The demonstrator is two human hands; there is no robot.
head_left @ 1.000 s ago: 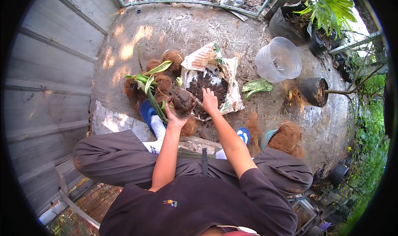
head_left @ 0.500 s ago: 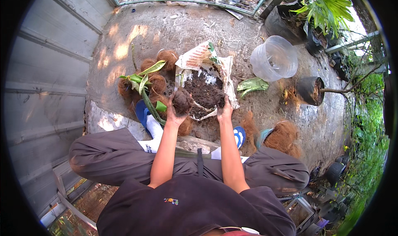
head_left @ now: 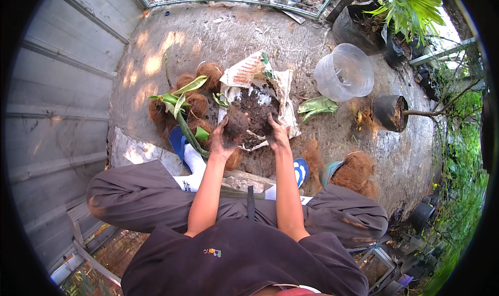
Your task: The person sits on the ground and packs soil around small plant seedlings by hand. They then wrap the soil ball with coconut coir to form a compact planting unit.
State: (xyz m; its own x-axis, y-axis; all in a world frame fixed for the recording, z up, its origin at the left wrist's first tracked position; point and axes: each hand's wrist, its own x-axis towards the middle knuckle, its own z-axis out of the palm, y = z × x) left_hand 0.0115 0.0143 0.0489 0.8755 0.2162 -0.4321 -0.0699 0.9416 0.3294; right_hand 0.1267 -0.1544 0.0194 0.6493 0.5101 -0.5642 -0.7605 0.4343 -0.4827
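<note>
Head view, two hands [head_left: 223, 144], one brown ball [head_left: 236, 124]

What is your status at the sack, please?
Left hand cupping dark soil ball. Right hand over soil in open sack, grip unclear. Close on left: green leaf.

Floor [head_left: 249, 36]: grey, rough concrete, stained, with sunlit patches at upper left. Directly on it: opened white sack [head_left: 287, 90], near centre; cluster of brown fibre balls [head_left: 209, 75], left of sack; crumpled green piece [head_left: 318, 106], right of sack, material unclear; translucent round tub [head_left: 326, 80], just beyond that piece; black pot [head_left: 384, 113], farther right; larger brown fibre bundle [head_left: 356, 174], lower right.
</note>
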